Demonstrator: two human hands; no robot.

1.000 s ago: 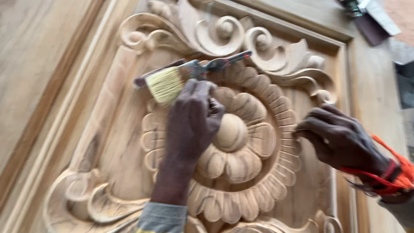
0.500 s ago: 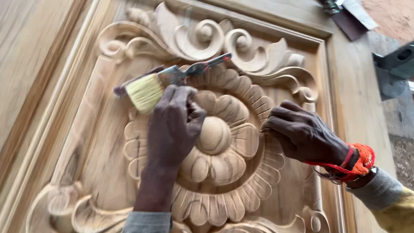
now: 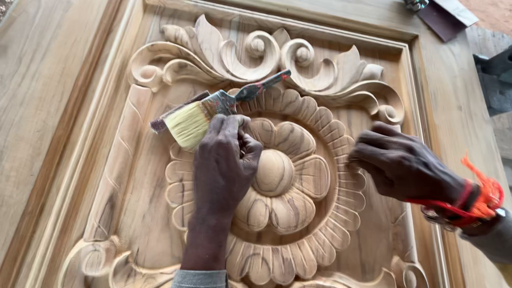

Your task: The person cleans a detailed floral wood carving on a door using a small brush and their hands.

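A carved wooden panel (image 3: 133, 176) with a large flower (image 3: 273, 173) and scrolled leaves fills the view. My left hand (image 3: 224, 160) rests on the flower's left petals and grips a paintbrush (image 3: 213, 112) with pale bristles, a metal ferrule and a dark handle pointing up and right. A thin dark strip lies along the bristles. My right hand (image 3: 400, 165) presses with bent fingers on the fluted ring at the flower's right side; whether it holds something small is hidden. Red and orange threads (image 3: 474, 197) wrap that wrist.
A raised moulded frame (image 3: 426, 106) borders the carving. Plain wood boards (image 3: 42, 80) lie to the left. A dark flat object and a metal piece (image 3: 437, 10) sit at the top right corner. Dark shapes (image 3: 496, 80) stand past the right edge.
The view has shifted, so the carving and both hands sit lower and more central. The brush has stayed in my left hand near the flower's upper left. My right hand has stayed on the fluted ring.
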